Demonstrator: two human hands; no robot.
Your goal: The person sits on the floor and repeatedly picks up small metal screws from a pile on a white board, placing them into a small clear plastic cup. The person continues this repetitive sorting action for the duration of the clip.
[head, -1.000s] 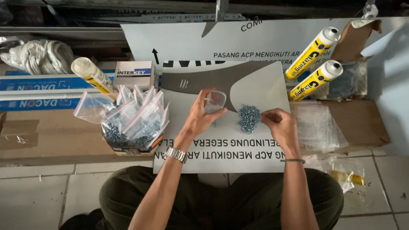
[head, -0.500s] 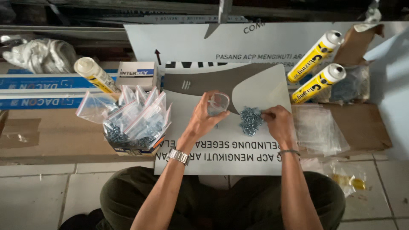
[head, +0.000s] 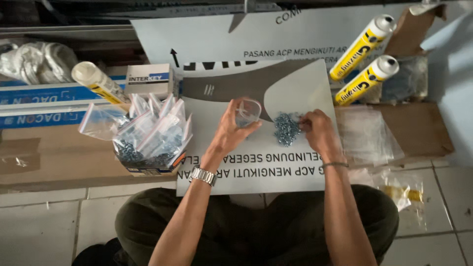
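Observation:
My left hand [head: 227, 132] holds a small clear plastic cup [head: 248, 113] tilted above a grey and white panel [head: 256, 162] that lies in front of my knees. A pile of small silver screws [head: 286, 129] rests on the panel just right of the cup. My right hand [head: 317, 130] sits at the right edge of that pile, fingertips pinched in among the screws. A metal watch is on my left wrist and a thin band on my right.
A small box packed with clear zip bags of screws [head: 150, 140] stands at left. Two yellow sealant tubes [head: 363, 66] lie at upper right, another tube [head: 96, 81] and a white carton [head: 149, 79] at upper left. Flattened cardboard [head: 414, 128] and loose plastic bags [head: 364, 133] lie right.
My right hand has slid left into the screw pile. The left hand keeps the cup in about the same spot, slightly lowered toward the pile.

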